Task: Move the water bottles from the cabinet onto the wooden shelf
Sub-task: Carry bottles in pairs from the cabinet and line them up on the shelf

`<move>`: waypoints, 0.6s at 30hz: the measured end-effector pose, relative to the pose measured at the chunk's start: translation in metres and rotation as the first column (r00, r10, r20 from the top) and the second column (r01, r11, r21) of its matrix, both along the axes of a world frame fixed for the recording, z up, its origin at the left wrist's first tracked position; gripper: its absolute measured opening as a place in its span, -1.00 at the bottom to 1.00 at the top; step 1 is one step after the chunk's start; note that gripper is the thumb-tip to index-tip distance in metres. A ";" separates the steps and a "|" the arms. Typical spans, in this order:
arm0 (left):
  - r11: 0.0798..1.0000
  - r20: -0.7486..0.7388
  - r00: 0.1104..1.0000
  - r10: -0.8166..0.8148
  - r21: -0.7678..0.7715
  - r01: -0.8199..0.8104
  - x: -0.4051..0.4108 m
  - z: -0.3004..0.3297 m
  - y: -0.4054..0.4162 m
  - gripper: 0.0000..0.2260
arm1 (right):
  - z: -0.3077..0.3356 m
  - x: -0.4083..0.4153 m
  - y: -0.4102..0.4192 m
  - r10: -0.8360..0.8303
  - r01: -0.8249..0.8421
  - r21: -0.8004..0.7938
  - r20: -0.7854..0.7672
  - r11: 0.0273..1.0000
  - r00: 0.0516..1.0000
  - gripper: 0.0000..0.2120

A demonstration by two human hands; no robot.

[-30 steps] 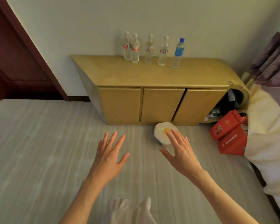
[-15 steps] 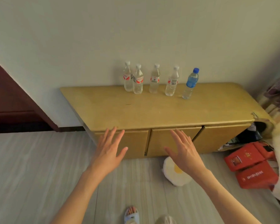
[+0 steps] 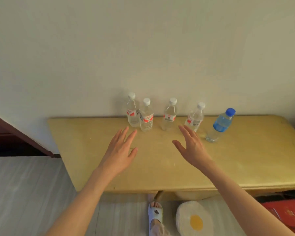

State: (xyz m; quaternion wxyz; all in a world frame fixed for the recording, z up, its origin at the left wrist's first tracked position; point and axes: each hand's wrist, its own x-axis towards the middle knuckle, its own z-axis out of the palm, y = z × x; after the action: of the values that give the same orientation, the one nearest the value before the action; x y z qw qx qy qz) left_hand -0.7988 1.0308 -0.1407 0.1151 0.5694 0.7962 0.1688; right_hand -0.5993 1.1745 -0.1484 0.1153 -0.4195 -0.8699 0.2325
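The head view looks down at a long yellow wooden cabinet (image 3: 169, 159) that stands against a plain pale wall (image 3: 143, 48). Its flat top is the tabletop. Below it is a grey striped floor (image 3: 24, 193). On the floor lies a round white cushion that looks like a fried egg (image 3: 194, 218), and beside it is a foot in a pale blue slipper (image 3: 155, 212). Red boxes (image 3: 286, 213) sit at the right edge.

Two bare arms reach out over the tabletop. The left hand (image 3: 121, 150) is open with flat, spread fingers and holds nothing. The right hand (image 3: 192, 147) is open too, and it is empty.

Five plastic water bottles stand upright in a row at the back of the tabletop, near the wall. Four are clear bottles with white caps and red labels (image 3: 146, 116). The two on the left stand just beside each other. The fifth is a blue-capped bottle with a blue label (image 3: 220, 125) at the right end. The right hand's fingertips (image 3: 181, 127) are near the fourth clear bottle.
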 end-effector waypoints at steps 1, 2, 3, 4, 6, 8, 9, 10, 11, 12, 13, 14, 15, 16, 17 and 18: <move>1.000 0.003 1.000 -0.001 0.004 0.001 -0.008 0.002 0.021 -0.48 | 0.002 -0.011 0.022 0.007 -0.007 -0.001 -0.013 1.000 1.000 -0.44; 1.000 0.003 1.000 -0.005 0.014 0.005 -0.016 0.004 0.042 -0.48 | 0.004 -0.023 0.044 0.013 -0.013 0.000 -0.020 1.000 1.000 -0.45; 1.000 0.003 1.000 -0.010 0.024 0.010 -0.023 0.005 0.064 -0.49 | 0.006 -0.034 0.064 0.015 -0.015 -0.002 -0.024 1.000 1.000 -0.46; 1.000 0.010 1.000 -0.010 0.024 0.010 -0.030 0.006 0.085 -0.50 | 0.008 -0.045 0.084 0.013 -0.013 -0.011 -0.025 1.000 1.000 -0.47; 1.000 0.033 0.999 0.003 -0.001 -0.003 -0.041 0.004 0.121 -0.51 | 0.008 -0.064 0.118 0.005 -0.005 -0.046 0.000 0.999 1.000 -0.46; 0.999 0.052 0.999 0.005 -0.033 -0.003 -0.048 -0.001 0.150 -0.51 | 0.002 -0.079 0.144 0.014 -0.010 -0.074 0.046 0.997 0.999 -0.44; 0.999 0.061 0.998 0.008 -0.046 -0.005 -0.050 -0.004 0.162 -0.50 | -0.001 -0.084 0.154 0.028 -0.022 -0.084 0.064 0.996 0.998 -0.44; 0.998 0.072 0.997 0.016 -0.055 -0.012 -0.052 -0.007 0.173 -0.50 | -0.003 -0.089 0.163 0.042 -0.034 -0.093 0.077 0.995 0.996 -0.45; 0.998 0.085 0.996 0.032 -0.059 -0.027 -0.054 -0.009 0.183 -0.51 | -0.006 -0.094 0.169 0.052 -0.044 -0.099 0.085 0.994 0.995 -0.46; 0.997 0.098 0.994 0.052 -0.060 -0.046 -0.056 -0.012 0.191 -0.51 | -0.008 -0.097 0.174 0.059 -0.050 -0.104 0.092 0.993 0.994 -0.49; 0.996 0.109 0.991 0.076 -0.063 -0.070 -0.057 -0.015 0.198 -0.53 | -0.010 -0.100 0.177 0.062 -0.052 -0.109 0.097 0.993 0.993 -0.52; 0.993 0.121 0.987 0.103 -0.072 -0.095 -0.059 -0.018 0.204 -0.55 | -0.012 -0.101 0.180 0.062 -0.051 -0.112 0.101 0.992 0.993 -0.55; 0.990 0.133 0.983 0.126 -0.086 -0.115 -0.059 -0.020 0.209 -0.58 | -0.013 -0.102 0.181 0.061 -0.050 -0.112 0.103 0.992 0.993 -0.57; 0.987 0.142 0.980 0.141 -0.098 -0.128 -0.060 -0.022 0.212 -0.62 | -0.015 -0.103 0.182 0.060 -0.049 -0.112 0.103 0.993 0.993 -0.58; 0.986 0.150 0.978 0.146 -0.100 -0.132 -0.060 -0.023 0.213 -0.67 | -0.016 -0.103 0.182 0.060 -0.049 -0.112 0.101 0.993 0.993 -0.59; 0.987 0.161 0.976 0.147 -0.093 -0.133 -0.060 -0.024 0.214 -0.71 | -0.016 -0.104 0.182 0.060 -0.049 -0.110 0.098 0.993 0.993 -0.60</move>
State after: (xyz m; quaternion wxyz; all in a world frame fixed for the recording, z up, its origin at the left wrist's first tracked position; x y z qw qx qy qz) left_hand -0.8583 1.2445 -0.1651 0.1925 0.4906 0.8281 0.1911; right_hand -0.7029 1.3565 -0.1648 0.0417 -0.4126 -0.8719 0.2605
